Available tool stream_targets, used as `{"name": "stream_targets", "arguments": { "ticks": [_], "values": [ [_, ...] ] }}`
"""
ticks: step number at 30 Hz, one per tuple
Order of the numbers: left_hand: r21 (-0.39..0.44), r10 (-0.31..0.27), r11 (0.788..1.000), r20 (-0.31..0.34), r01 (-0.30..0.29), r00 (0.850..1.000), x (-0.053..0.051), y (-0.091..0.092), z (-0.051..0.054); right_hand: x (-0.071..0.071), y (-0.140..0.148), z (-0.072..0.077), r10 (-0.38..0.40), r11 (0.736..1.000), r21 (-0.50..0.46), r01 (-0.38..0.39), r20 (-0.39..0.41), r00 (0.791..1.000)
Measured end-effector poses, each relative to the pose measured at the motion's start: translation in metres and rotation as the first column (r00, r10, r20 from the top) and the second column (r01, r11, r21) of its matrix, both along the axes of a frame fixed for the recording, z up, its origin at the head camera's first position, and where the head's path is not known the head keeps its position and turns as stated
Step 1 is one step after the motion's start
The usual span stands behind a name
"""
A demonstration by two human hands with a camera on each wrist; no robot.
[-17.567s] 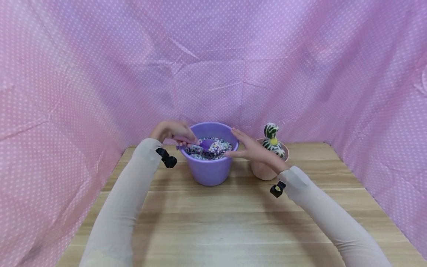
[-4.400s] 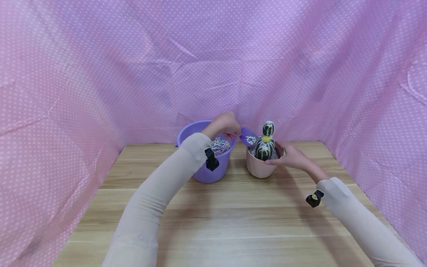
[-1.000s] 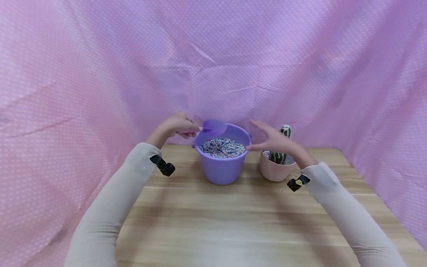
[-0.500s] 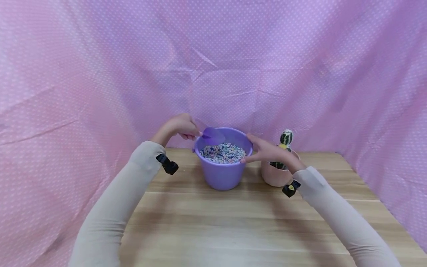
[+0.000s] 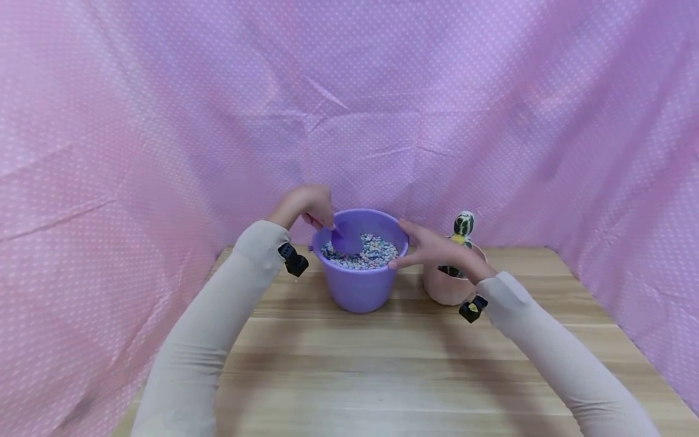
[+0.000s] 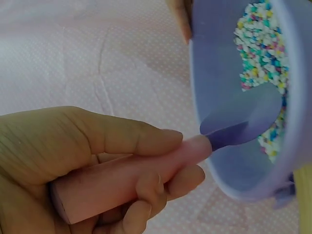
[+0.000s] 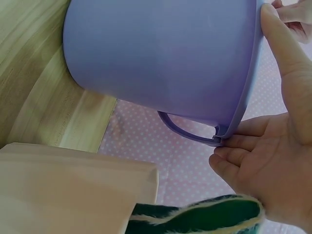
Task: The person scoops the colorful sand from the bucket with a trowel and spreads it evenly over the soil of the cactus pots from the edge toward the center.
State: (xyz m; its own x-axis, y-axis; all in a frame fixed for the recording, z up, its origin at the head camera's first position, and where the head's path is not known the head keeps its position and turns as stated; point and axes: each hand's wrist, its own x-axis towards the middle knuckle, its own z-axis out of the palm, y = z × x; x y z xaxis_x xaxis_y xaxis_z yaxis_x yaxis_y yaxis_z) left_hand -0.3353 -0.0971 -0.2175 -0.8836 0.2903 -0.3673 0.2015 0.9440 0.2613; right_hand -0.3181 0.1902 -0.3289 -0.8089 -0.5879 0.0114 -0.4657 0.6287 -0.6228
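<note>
In the head view, my left hand [image 5: 318,206] grips a small scoop over the left side of a purple bucket [image 5: 360,291]. The left wrist view shows the scoop's pink handle [image 6: 112,187] between thumb and curled fingers. Its purple blade [image 5: 347,244] slants down, with its tip at the small multicoloured pebbles [image 5: 379,250]. My right hand [image 5: 431,247] holds the bucket's right side, thumb at the near rim and fingers farther round. In the right wrist view, some fingertips are hidden behind the rim near the handle's joint [image 7: 219,139].
Just right of the bucket stands a pink pot [image 5: 445,290] with a green and white toy-like cactus [image 5: 464,224], partly behind my right wrist. A dotted pink cloth [image 5: 349,121] hangs behind the wooden table [image 5: 349,364].
Seconds ago the scoop tipped pebbles at the pot while my right hand held the pot. Within the last second, the scoop lowered into the bucket and my right hand came onto its rim.
</note>
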Motion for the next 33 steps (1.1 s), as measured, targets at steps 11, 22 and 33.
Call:
{"name": "stream_targets", "arguments": {
  "ticks": [11, 22, 33],
  "values": [
    [-0.062, -0.102, 0.994, -0.230, 0.090, 0.968, -0.008, 0.011, 0.000, 0.000, 0.000, -0.001, -0.017, 1.000, -0.017, 0.017, 0.013, 1.000],
    [0.039, -0.167, 0.983, -0.215, 0.179, 0.962, -0.021, 0.014, -0.037, 0.000, 0.000, -0.003, -0.006, 1.000, -0.030, 0.006, 0.006, 1.000],
    [0.124, -0.169, 0.974, -0.146, 0.187, 0.975, -0.031, -0.002, -0.068, -0.002, 0.001, -0.005, -0.016, 1.000, -0.014, 0.017, 0.007, 1.000]
  ]
}}
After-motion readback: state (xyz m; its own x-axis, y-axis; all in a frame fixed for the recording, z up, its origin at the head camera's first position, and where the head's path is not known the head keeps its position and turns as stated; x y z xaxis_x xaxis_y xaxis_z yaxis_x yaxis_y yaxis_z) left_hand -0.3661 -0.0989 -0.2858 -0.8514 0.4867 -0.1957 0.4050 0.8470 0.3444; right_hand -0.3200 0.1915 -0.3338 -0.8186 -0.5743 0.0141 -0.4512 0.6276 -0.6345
